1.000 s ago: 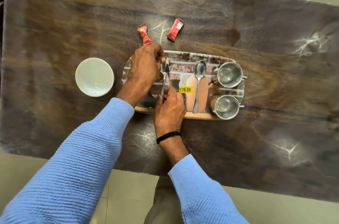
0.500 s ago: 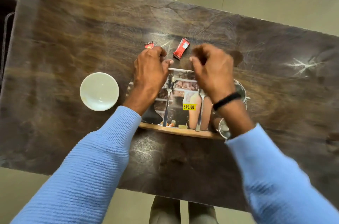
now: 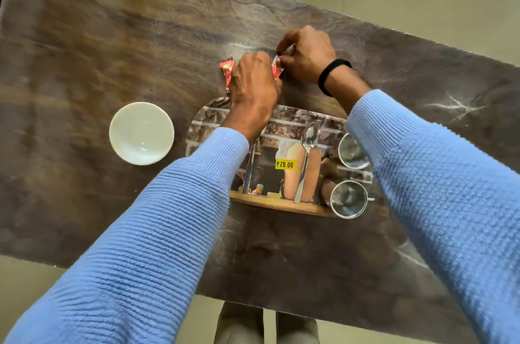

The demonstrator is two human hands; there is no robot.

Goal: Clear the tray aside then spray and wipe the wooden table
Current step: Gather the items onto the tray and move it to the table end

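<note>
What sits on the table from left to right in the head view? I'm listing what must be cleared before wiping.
White bowl → left red sachet → right red sachet → spoon with its bowl showing → the two steel cups. The spoons and cups lie on the tray.

I see a dark wooden desk (image 3: 112, 42) with streaky grain and pale scratch marks toward its right end. Directly on it lie a white bowl (image 3: 141, 133) at the left, a printed tray (image 3: 208, 118) near the middle just beside the bowl, and two red sachets beyond the tray: one (image 3: 226, 69) further left, one (image 3: 277, 67) further right.
</note>
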